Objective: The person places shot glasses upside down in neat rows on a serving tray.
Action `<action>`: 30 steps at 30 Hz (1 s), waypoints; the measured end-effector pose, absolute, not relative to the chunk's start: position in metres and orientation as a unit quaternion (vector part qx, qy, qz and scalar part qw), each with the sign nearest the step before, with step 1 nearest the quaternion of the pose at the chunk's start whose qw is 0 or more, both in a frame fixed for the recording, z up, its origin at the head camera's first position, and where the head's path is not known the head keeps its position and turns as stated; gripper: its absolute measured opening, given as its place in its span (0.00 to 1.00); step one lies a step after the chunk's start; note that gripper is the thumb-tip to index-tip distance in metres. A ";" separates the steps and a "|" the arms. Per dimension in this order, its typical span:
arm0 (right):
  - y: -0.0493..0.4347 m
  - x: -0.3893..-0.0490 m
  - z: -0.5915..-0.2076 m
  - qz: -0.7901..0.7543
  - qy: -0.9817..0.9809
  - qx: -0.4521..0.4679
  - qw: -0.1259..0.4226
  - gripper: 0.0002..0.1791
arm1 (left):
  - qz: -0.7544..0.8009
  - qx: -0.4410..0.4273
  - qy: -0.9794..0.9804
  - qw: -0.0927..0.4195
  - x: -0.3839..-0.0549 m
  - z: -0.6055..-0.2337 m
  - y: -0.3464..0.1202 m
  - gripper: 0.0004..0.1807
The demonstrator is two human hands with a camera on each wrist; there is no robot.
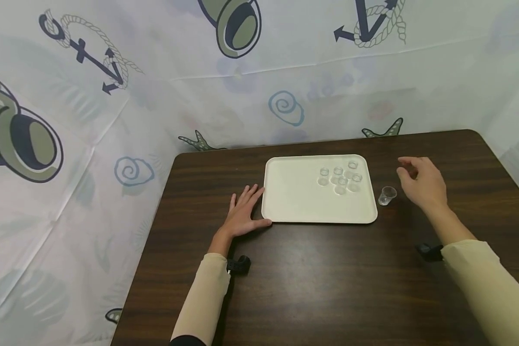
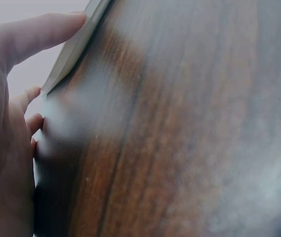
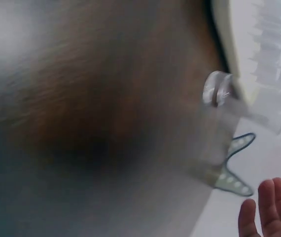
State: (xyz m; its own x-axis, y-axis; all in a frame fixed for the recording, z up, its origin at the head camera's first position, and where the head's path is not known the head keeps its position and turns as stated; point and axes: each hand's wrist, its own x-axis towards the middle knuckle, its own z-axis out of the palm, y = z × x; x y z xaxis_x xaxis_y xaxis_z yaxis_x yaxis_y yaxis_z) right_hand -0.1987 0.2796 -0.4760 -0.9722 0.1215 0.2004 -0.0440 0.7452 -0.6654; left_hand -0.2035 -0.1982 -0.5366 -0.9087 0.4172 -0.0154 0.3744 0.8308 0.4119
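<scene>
My left hand lies at the left end of a cream tray, fingers spread, with thumb and fingertips at its rim. In the left wrist view the thumb lies on the tray's edge. Several small clear plastic cups stand mouth down on the tray's right half. Another clear cup stands mouth up on the table, just off the tray's right edge. My right hand hovers to the right of that cup, fingers loosely bent and holding nothing. The right wrist view shows its fingertips apart from the cup.
The dark wood table has rounded far corners. Behind it and on the left hangs a pale curtain printed with anchors, shells and starfish. A black wrist camera is strapped to the left wrist.
</scene>
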 end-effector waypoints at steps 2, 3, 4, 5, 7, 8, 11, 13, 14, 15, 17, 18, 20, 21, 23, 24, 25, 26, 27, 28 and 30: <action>0.286 -0.195 -0.480 0.362 -0.927 -0.027 0.091 0.22 | 0.205 0.208 0.955 0.052 -0.203 -0.537 -0.198 0.56; 0.288 -0.194 -0.482 0.364 -0.928 -0.027 0.077 0.22 | 0.207 0.208 0.955 0.051 -0.203 -0.537 -0.198 0.56; 0.290 -0.193 -0.484 0.365 -0.929 -0.026 0.064 0.22 | 0.208 0.209 0.954 0.051 -0.202 -0.536 -0.198 0.56; 0.292 -0.192 -0.485 0.365 -0.929 -0.023 0.050 0.22 | 0.210 0.210 0.954 0.050 -0.202 -0.536 -0.198 0.56; 0.295 -0.191 -0.488 0.365 -0.931 -0.012 0.017 0.21 | 0.212 0.212 0.953 0.048 -0.202 -0.536 -0.198 0.55; 0.296 -0.192 -0.489 0.365 -0.931 -0.002 -0.002 0.21 | 0.212 0.212 0.953 0.047 -0.202 -0.536 -0.198 0.55; 0.299 -0.194 -0.492 0.380 -0.922 0.032 -0.073 0.22 | 0.212 0.213 0.953 0.045 -0.202 -0.537 -0.199 0.55; 0.301 -0.195 -0.493 0.390 -0.912 0.051 -0.115 0.23 | 0.213 0.213 0.952 0.045 -0.202 -0.538 -0.199 0.55; 0.302 -0.195 -0.493 0.395 -0.907 0.060 -0.130 0.23 | 0.213 0.214 0.952 0.045 -0.202 -0.538 -0.200 0.55; 0.303 -0.196 -0.493 0.401 -0.903 0.067 -0.141 0.23 | 0.213 0.214 0.952 0.045 -0.202 -0.537 -0.200 0.56; 0.304 -0.196 -0.494 0.405 -0.897 0.083 -0.153 0.23 | 0.213 0.215 0.952 0.044 -0.202 -0.537 -0.200 0.55; 0.304 -0.196 -0.494 0.409 -0.895 0.089 -0.157 0.23 | 0.214 0.214 0.952 0.045 -0.202 -0.536 -0.199 0.55; 0.305 -0.196 -0.496 0.414 -0.890 0.101 -0.162 0.24 | 0.215 0.214 0.952 0.044 -0.203 -0.536 -0.199 0.55; 0.304 -0.196 -0.497 0.416 -0.888 0.105 -0.163 0.25 | 0.214 0.214 0.952 0.045 -0.203 -0.536 -0.199 0.55; 0.304 -0.196 -0.498 0.417 -0.888 0.107 -0.162 0.27 | 0.214 0.212 0.952 0.047 -0.203 -0.536 -0.199 0.54; 0.303 -0.196 -0.499 0.417 -0.888 0.106 -0.160 0.28 | 0.213 0.213 0.953 0.048 -0.203 -0.536 -0.199 0.54; 0.303 -0.196 -0.500 0.416 -0.890 0.104 -0.159 0.28 | 0.212 0.213 0.953 0.049 -0.203 -0.536 -0.199 0.54; 0.302 -0.196 -0.501 0.414 -0.891 0.102 -0.156 0.29 | 0.211 0.213 0.953 0.049 -0.203 -0.536 -0.199 0.54; 0.302 -0.196 -0.502 0.412 -0.893 0.099 -0.154 0.29 | 0.211 0.213 0.953 0.049 -0.203 -0.536 -0.199 0.54; 0.302 -0.196 -0.503 0.409 -0.895 0.097 -0.151 0.29 | 0.211 0.214 0.953 0.048 -0.203 -0.537 -0.199 0.54; 0.302 -0.195 -0.503 0.403 -0.899 0.093 -0.145 0.29 | 0.211 0.215 0.952 0.046 -0.204 -0.537 -0.199 0.54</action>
State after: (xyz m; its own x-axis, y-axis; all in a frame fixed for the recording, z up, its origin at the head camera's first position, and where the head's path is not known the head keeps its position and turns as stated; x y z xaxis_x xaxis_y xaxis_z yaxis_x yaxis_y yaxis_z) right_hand -0.1950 0.3017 -0.5035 -0.9406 -0.2847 -0.1849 -0.0513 0.6577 -0.7515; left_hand -0.2038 -0.1987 -0.5370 -0.9031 0.4295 0.0026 0.3903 0.8181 0.4223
